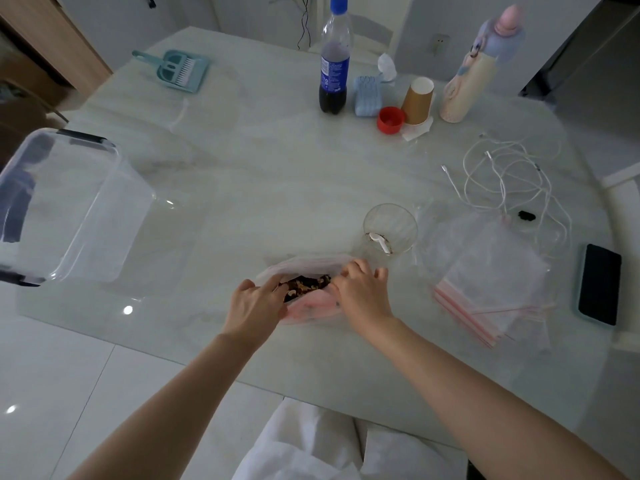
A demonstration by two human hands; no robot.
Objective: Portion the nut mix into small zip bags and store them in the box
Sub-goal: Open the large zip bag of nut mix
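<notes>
Two hands are occupied with one zip bag (311, 308) of nut mix (306, 285) near the tabletop's (277, 161) front edge.
The bag's mouth is pinched by the fingers of the left hand (256, 306) and right hand (360, 292) at opposite ends. A clear box (69, 206) is set at the left edge; spare bags (491, 282) are stacked toward the right edge, beside a glass (390, 228).

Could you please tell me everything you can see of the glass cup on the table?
The glass cup is clear and stands upright on the pale table, just beyond the right hand and left of the stack of empty zip bags. A small white scoop lies in its bottom among a few dark crumbs. Neither hand touches it.
</notes>
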